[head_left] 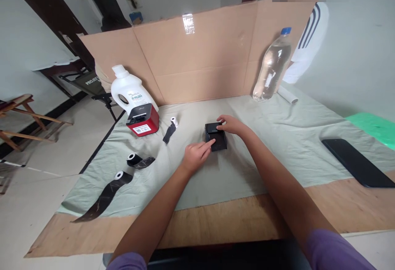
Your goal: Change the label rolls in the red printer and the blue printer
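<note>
A small black receipt printer [219, 143], box-shaped, sits on the cloth in front of me. A raised flap or lid seems to stand at its far side, though the dark surfaces make details hard to read. My left hand [196, 155] is at its near left side, index finger stretched over the dark front part and the other fingers curled. At the far right corner, my right hand [231, 124] has thumb and fingers closed about the top edge. To the left lie three black-wound paper rolls [173, 123], [133, 160], [122, 177] with loose tails.
A red and black printer [149, 123] stands before a white detergent bottle [131, 87]. Cardboard [200, 64] walls off the back. A water bottle [274, 66], a white tube [287, 95] and a black phone [358, 161] are rightward. Behind the cardboard is a person's white sleeve [311, 35].
</note>
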Action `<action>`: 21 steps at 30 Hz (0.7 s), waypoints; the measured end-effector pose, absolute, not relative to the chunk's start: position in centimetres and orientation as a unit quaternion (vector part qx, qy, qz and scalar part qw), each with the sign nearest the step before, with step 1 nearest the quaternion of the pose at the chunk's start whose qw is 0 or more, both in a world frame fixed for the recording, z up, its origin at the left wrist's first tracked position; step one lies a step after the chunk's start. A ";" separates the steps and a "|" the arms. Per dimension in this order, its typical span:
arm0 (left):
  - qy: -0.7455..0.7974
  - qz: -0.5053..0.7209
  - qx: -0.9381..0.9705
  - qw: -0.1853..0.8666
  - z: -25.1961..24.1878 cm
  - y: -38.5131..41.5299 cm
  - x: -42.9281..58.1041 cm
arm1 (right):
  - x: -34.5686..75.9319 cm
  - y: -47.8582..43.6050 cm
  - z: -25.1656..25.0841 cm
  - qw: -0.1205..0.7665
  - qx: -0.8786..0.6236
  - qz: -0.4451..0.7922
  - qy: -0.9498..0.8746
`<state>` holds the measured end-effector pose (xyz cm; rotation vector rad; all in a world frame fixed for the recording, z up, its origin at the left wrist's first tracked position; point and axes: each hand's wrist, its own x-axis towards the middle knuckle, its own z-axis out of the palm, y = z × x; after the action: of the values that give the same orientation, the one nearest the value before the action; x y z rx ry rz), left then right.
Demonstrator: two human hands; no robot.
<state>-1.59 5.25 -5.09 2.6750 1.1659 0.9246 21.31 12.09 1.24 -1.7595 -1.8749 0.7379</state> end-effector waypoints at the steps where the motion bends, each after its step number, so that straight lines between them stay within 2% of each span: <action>1: 0.380 0.310 0.870 0.050 -5.1 5.3 -1.6 | 21.4 12.0 1.2 0.231 -0.647 0.293 -0.665; 5: 0.394 0.371 0.832 0.125 -5.4 5.5 -1.7 | 21.6 12.0 1.0 0.235 -0.661 0.407 -0.585; 10: 0.482 0.418 0.740 0.215 -5.5 6.3 -1.9 | 21.4 11.1 -0.2 0.283 -0.654 0.420 -0.563; 15: 0.547 0.311 0.730 0.268 -5.3 8.3 -1.1 | 21.6 8.0 -3.5 0.438 -0.573 0.339 -0.604; 21: 0.594 0.210 0.713 0.306 -3.8 10.8 2.1 | 20.7 5.8 -4.9 0.518 -0.540 0.362 -0.556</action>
<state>2.11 10.76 -3.78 1.8877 1.5730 0.5546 20.70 5.77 -4.87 -1.2959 -1.3346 0.8690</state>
